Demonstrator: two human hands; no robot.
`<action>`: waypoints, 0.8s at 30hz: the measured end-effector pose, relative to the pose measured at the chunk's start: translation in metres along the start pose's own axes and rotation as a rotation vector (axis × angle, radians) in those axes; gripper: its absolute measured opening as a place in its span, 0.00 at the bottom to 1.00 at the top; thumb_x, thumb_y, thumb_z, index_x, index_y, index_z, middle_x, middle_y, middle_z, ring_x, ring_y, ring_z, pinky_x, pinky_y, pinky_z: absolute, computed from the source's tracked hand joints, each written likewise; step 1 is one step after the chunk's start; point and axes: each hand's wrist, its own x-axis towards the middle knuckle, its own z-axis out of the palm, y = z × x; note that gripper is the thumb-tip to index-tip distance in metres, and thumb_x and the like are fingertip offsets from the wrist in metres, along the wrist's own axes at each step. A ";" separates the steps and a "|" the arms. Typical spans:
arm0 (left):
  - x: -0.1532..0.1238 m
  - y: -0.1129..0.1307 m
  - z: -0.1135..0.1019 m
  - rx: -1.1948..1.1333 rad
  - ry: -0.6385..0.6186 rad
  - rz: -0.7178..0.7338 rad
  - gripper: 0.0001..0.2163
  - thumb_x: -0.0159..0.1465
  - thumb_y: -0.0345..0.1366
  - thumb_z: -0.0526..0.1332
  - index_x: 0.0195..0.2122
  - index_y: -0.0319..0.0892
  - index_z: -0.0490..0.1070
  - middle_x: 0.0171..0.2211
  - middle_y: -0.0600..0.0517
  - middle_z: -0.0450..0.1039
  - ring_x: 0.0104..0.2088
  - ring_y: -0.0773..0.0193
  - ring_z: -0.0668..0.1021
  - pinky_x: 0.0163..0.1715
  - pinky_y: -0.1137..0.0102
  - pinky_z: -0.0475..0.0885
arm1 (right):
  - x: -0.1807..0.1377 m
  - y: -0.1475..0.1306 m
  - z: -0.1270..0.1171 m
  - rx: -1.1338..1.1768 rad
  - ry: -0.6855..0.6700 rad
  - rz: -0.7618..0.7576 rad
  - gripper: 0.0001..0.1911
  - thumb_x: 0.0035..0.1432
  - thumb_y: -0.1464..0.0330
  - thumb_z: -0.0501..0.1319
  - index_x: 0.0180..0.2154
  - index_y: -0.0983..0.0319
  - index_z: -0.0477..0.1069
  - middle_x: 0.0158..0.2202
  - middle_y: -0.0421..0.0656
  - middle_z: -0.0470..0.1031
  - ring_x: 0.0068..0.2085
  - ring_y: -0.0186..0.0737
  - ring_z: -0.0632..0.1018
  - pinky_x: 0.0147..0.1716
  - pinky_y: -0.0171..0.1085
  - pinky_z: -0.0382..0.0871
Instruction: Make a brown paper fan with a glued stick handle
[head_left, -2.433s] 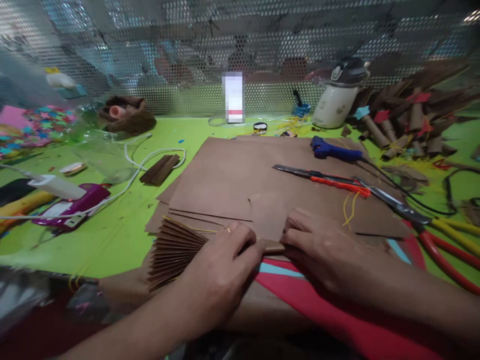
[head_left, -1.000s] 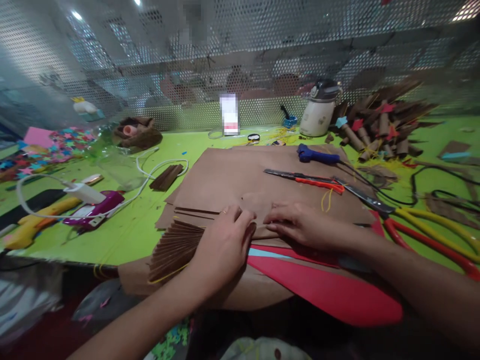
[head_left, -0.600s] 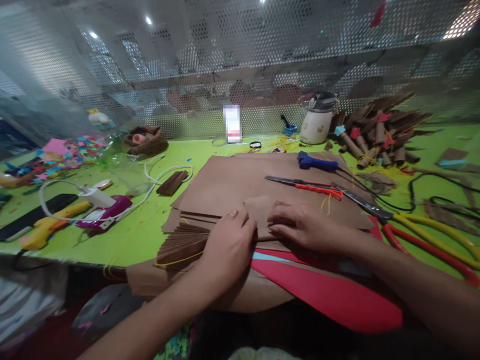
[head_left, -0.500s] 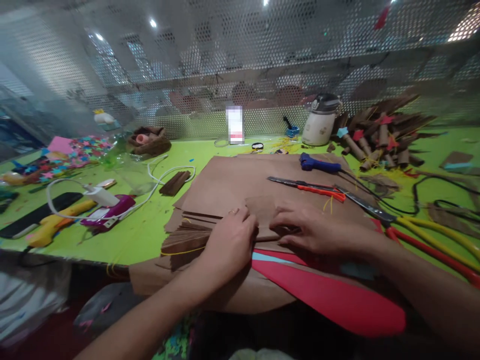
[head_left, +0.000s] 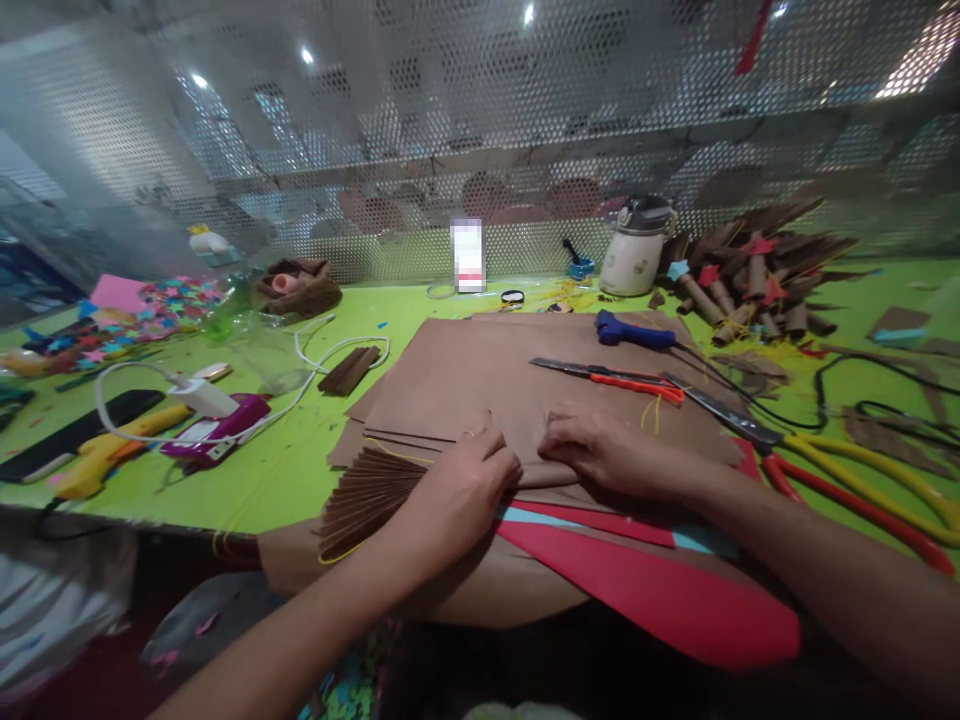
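Note:
My left hand [head_left: 476, 475] is closed, with its fingers bent down on one end of a narrow strip of rolled brown paper [head_left: 541, 476]. At the other end, the curled fingers of my right hand [head_left: 592, 445] grip the same paper roll. It lies on a stack of large brown paper sheets [head_left: 450, 370], and its ends are hidden under my fingers. A pleated fan of brown paper [head_left: 367, 500] with a yellow thread spreads out under my left forearm. Red card [head_left: 660, 590] and a light blue piece [head_left: 701, 537] stick out from below the stack.
A craft knife [head_left: 630, 383] and a blue-handled tool [head_left: 637, 332] lie on the stack. Large scissors [head_left: 855, 485] are at right, by a heap of brown paper rolls [head_left: 765, 280]. A yellow glue gun [head_left: 124, 445] and purple power block [head_left: 214, 430] sit left. A kettle [head_left: 636, 250] stands behind.
The brown paper piece that stood up between my hands is now rolled down into a narrow strip. My right fingers have curled closed on it. The pleated fan beside my left hand has spread wider.

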 end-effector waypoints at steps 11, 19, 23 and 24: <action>0.009 -0.006 0.002 -0.035 0.002 -0.096 0.08 0.64 0.28 0.51 0.29 0.39 0.66 0.32 0.50 0.66 0.34 0.64 0.69 0.35 0.70 0.65 | -0.005 -0.019 -0.028 0.015 -0.181 0.009 0.07 0.57 0.71 0.58 0.38 0.63 0.72 0.36 0.44 0.70 0.39 0.37 0.70 0.38 0.35 0.64; 0.011 -0.007 -0.004 -0.148 0.076 -0.089 0.07 0.65 0.32 0.51 0.35 0.39 0.68 0.35 0.49 0.68 0.38 0.62 0.70 0.39 0.69 0.65 | -0.002 -0.009 -0.021 0.107 -0.178 0.009 0.11 0.61 0.72 0.53 0.33 0.64 0.73 0.31 0.44 0.71 0.32 0.34 0.71 0.33 0.32 0.64; 0.002 -0.007 -0.007 -0.122 0.040 -0.002 0.08 0.65 0.37 0.53 0.37 0.40 0.68 0.37 0.48 0.68 0.40 0.61 0.70 0.41 0.67 0.66 | 0.000 -0.005 -0.019 0.124 -0.146 0.044 0.10 0.61 0.70 0.54 0.37 0.63 0.74 0.34 0.44 0.74 0.35 0.36 0.73 0.36 0.34 0.65; 0.002 -0.008 -0.006 -0.105 0.031 -0.001 0.07 0.64 0.37 0.54 0.36 0.39 0.68 0.36 0.47 0.68 0.39 0.61 0.70 0.40 0.67 0.66 | 0.000 -0.004 -0.017 0.134 -0.129 0.083 0.10 0.61 0.69 0.54 0.39 0.63 0.74 0.35 0.45 0.75 0.36 0.37 0.73 0.37 0.35 0.65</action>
